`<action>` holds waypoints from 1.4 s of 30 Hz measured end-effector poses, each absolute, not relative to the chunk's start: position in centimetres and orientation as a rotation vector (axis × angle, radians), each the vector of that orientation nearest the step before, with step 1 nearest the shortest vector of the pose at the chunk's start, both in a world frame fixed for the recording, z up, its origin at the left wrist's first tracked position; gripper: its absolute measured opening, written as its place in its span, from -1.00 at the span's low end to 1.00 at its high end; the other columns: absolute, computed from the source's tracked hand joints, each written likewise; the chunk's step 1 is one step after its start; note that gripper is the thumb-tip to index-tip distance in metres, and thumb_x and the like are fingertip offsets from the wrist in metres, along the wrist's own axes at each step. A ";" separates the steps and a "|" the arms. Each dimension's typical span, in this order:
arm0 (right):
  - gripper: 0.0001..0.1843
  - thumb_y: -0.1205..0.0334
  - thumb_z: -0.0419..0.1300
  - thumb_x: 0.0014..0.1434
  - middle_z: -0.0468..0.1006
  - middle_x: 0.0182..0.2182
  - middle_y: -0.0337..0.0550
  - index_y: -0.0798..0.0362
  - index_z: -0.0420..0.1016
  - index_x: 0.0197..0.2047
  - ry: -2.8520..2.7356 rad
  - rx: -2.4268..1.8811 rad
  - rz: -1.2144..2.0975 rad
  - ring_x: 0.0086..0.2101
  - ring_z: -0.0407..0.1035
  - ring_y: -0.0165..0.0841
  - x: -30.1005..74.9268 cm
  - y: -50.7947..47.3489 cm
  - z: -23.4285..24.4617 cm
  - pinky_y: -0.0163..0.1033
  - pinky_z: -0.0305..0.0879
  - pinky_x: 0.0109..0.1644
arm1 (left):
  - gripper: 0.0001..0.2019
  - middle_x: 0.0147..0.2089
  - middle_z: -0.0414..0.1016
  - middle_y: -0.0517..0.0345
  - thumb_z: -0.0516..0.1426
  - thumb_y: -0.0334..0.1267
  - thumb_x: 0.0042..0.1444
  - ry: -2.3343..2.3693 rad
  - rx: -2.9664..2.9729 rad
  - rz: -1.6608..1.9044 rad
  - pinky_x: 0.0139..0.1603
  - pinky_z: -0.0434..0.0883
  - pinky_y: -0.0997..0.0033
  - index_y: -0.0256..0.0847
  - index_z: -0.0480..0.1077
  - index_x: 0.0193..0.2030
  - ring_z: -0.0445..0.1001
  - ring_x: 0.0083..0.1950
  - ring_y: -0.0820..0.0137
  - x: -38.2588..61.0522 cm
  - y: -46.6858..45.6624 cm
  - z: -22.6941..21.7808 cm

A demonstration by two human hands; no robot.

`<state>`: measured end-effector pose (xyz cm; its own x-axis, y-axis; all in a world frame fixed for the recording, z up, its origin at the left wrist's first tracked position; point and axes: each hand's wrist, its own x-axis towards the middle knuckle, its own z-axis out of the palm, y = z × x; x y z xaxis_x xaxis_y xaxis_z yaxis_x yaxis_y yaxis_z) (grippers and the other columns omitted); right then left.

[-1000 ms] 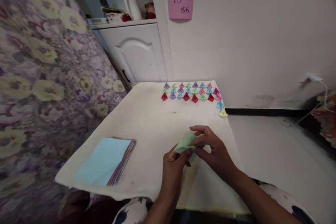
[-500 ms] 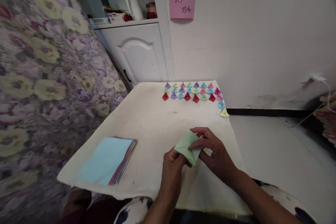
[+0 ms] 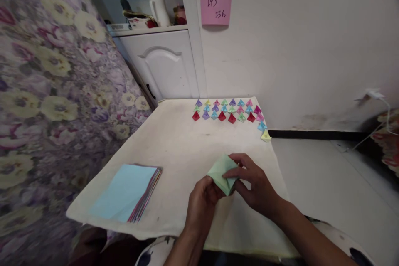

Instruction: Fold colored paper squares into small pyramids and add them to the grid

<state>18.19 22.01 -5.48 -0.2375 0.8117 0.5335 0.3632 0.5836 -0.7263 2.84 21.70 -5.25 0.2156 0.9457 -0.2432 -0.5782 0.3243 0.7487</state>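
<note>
A light green folded paper (image 3: 222, 170) is held above the near part of the table, its creases showing across the front. My left hand (image 3: 202, 197) grips its lower left edge, thumb on the near side and the other fingers mostly hidden beneath. My right hand (image 3: 254, 181) has its fingers on the right side of the paper, the index finger pressing near the middle crease and the thumb below. Beyond the hands, small folded paper pieces (image 3: 231, 119) in several colours lie in rows at the far right of the table.
A stack of coloured paper sheets (image 3: 124, 191), light blue on top, lies at the table's left. The cream-covered table (image 3: 174, 141) meets a wall and a white cabinet (image 3: 165, 64). A floral curtain (image 3: 62, 112) hangs on the left. A pink note (image 3: 216, 2) is on the wall.
My left hand has shifted slightly left and turned under the green paper. My right fingers stay on the paper's right side. The view has tilted a little.
</note>
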 end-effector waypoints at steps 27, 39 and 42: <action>-0.68 0.33 0.15 0.05 0.48 -0.34 -0.22 0.03 0.30 -0.08 -1.333 -1.118 1.202 -0.34 0.38 -0.36 17.2 22.3 -5.6 -0.26 0.32 -0.28 | -0.73 -0.44 0.53 0.13 0.23 -0.18 -0.03 1.070 0.891 1.073 -0.43 0.34 0.51 -0.29 0.51 -0.22 0.41 -0.43 0.44 2.9 21.9 -6.4; -0.85 0.25 0.18 0.04 0.48 -0.39 -0.23 0.06 0.41 -0.26 -1.391 -1.181 1.148 -0.36 0.34 -0.36 17.3 22.5 -5.8 -0.29 0.25 -0.30 | -0.80 -0.49 0.46 0.19 0.28 -0.22 -0.11 1.030 0.807 1.079 -0.48 0.25 0.53 -0.30 0.51 -0.35 0.31 -0.49 0.51 3.1 21.9 -6.9; -0.83 0.14 0.19 0.06 0.39 -0.52 -0.27 0.08 0.41 -0.41 -1.366 -1.204 1.209 -0.47 0.25 -0.42 17.7 23.0 -6.0 -0.32 0.16 -0.41 | -0.83 -0.51 0.43 0.21 0.27 -0.25 -0.10 1.028 0.837 1.026 -0.48 0.23 0.54 -0.31 0.50 -0.37 0.27 -0.50 0.53 3.1 21.8 -7.1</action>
<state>17.74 22.96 -5.99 -0.0980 0.9947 0.0301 0.0908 0.0391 -0.9951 3.09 21.81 -7.07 0.1707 0.9470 -0.2721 -0.2701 0.3105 0.9114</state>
